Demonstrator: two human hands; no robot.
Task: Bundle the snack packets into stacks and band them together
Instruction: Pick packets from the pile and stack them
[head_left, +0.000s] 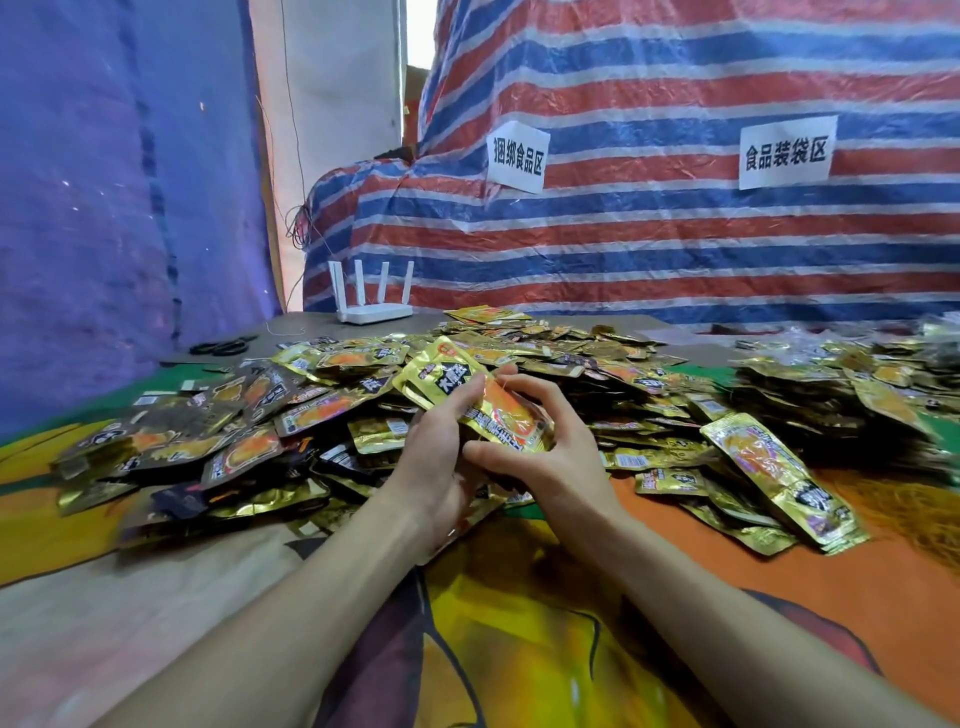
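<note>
A stack of gold snack packets (470, 397) is held tilted above the table's middle. My left hand (434, 467) grips it from the left and below. My right hand (540, 441) curls round its right side, fingers over the top and thumb under the near end. A thin band seems to cross the packets by my right fingers, though I cannot tell for sure. A big loose heap of packets (291, 415) spreads behind and to the left. A separate stack of packets (784, 478) lies at the right.
A white router (371, 296) with several antennas stands at the back of the table. Black scissors (223, 346) lie at the back left. More packets (852, 395) pile at the far right. A striped tarp (675, 234) with two paper signs hangs behind; a colourful cloth (519, 623) covers the near table.
</note>
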